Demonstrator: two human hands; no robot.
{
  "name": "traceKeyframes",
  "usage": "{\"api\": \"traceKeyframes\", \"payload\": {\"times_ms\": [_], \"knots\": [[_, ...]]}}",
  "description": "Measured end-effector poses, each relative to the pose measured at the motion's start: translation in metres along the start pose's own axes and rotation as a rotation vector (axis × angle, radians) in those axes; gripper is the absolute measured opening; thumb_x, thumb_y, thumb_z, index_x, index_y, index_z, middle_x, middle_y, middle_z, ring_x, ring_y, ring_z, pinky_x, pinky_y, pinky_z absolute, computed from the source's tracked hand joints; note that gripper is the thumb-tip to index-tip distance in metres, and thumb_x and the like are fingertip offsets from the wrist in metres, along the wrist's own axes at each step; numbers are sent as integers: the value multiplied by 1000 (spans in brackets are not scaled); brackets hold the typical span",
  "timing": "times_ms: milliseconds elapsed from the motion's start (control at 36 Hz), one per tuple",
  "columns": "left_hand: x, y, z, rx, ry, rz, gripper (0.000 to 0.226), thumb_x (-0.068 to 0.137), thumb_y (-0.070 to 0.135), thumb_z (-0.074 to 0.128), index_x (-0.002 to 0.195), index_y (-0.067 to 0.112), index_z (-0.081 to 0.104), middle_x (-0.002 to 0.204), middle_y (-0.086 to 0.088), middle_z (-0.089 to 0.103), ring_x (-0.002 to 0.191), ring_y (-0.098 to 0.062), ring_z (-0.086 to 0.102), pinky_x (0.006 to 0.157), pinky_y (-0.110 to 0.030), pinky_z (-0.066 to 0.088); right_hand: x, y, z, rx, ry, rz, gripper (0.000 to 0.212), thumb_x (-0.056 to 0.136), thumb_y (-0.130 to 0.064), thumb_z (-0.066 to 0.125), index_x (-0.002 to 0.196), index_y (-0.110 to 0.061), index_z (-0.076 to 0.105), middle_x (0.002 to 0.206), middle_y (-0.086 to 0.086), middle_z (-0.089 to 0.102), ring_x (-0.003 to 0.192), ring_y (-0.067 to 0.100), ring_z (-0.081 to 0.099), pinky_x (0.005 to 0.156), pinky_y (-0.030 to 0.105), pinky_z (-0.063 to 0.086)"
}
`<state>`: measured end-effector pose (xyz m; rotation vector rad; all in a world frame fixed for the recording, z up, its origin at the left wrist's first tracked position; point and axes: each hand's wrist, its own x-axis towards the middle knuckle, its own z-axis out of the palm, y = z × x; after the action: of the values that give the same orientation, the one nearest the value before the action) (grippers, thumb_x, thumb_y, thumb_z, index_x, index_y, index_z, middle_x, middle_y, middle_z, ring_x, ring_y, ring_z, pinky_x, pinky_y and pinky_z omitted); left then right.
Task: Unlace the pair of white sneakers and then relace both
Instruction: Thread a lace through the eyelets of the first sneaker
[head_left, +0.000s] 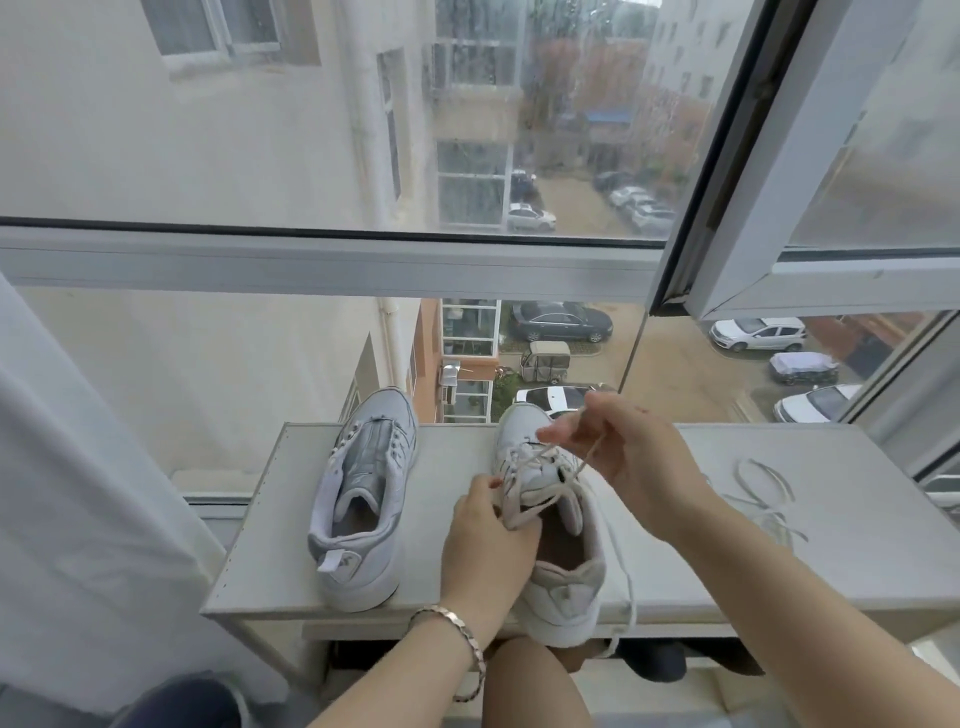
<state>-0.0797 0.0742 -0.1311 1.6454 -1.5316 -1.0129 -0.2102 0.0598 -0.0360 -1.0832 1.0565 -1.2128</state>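
White sneakers side by side on a pale tabletop (270, 545) by the window (332, 260), toes toward the glass.
The laceless sneaker (363, 499) sits alone on the left. On the half-laced sneaker (566, 582), the left hand (488, 540) is curled round the shoelace (587, 460) crossings, and the right hand (618, 457) pinches its end up above the toe. A loose shoelace (763, 488) lies off to the right.

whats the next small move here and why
Probably draw the right hand up and away to pull the lace free of its eyelet. It pinches a taut strand above the right sneaker, the left hand grips that shoe, the other sneaker is bare, and a loose lace lies on the shelf.
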Motion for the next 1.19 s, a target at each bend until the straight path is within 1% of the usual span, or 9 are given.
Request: {"api": "traceKeyframes", "payload": {"times_ms": [111,278,444,556,639,722,833,1056,1194], "knots": [[7,2,-2,105,64,82,23,85,25,53,109,25,50,91,0,58,80,-18,56,65,-28,45,-5,-17,-9,155,33,-112,53,95,-15,37,43,-24,43,48,-6,35,45,13,38,59,29,53],[15,12,-7,244,129,236,20,86,25,51,106,28,53,88,4,50,73,-19,53,57,-25,37,-18,-25,-34,97,212,-141,40,83,-16,42,48,-25,24,44,-10,22,39,8,16,38,18,16],[19,9,-14,305,120,206,19,86,22,50,103,25,57,88,3,49,73,-21,51,59,-25,35,-12,-3,-56,-416,302,33,31,89,-11,55,62,-14,39,46,-2,42,37,12,35,40,22,33],[22,0,-28,312,80,192,9,82,16,51,85,23,56,83,-4,56,72,-22,51,52,-24,31,-12,5,-62,-635,348,63,29,90,-18,56,62,-7,55,66,5,64,60,18,62,70,33,55],[24,0,-38,442,33,195,8,82,19,51,87,23,56,85,-1,56,76,-23,54,56,-28,34,-10,-1,-67,-552,337,127,40,93,-24,52,57,-7,50,52,1,52,51,16,55,70,36,55],[27,5,-46,575,-7,192,14,81,21,51,93,25,55,96,0,54,93,-25,55,68,-29,41,-11,-9,-67,-409,295,114,46,92,-29,52,51,-19,34,44,-4,29,39,12,30,44,25,45],[33,21,-49,324,-189,296,51,83,11,52,132,22,48,132,6,44,126,-12,36,101,-18,26,-11,-18,-64,-423,270,-35,51,93,-25,52,46,-20,31,42,-6,28,41,11,23,38,17,25],[46,43,-41,203,-329,314,21,96,20,46,103,21,66,90,0,67,89,-16,61,84,-33,47,-19,-29,-72,-677,301,-248,44,89,-26,55,55,-14,31,49,-4,24,43,6,21,40,13,19],[58,52,-42,-67,-209,253,23,93,17,53,75,26,65,58,5,49,44,1,39,47,-13,35,-25,-19,-94,-1005,138,-97,42,88,-42,49,55,-15,50,42,-9,29,39,8,24,43,18,22]]}}
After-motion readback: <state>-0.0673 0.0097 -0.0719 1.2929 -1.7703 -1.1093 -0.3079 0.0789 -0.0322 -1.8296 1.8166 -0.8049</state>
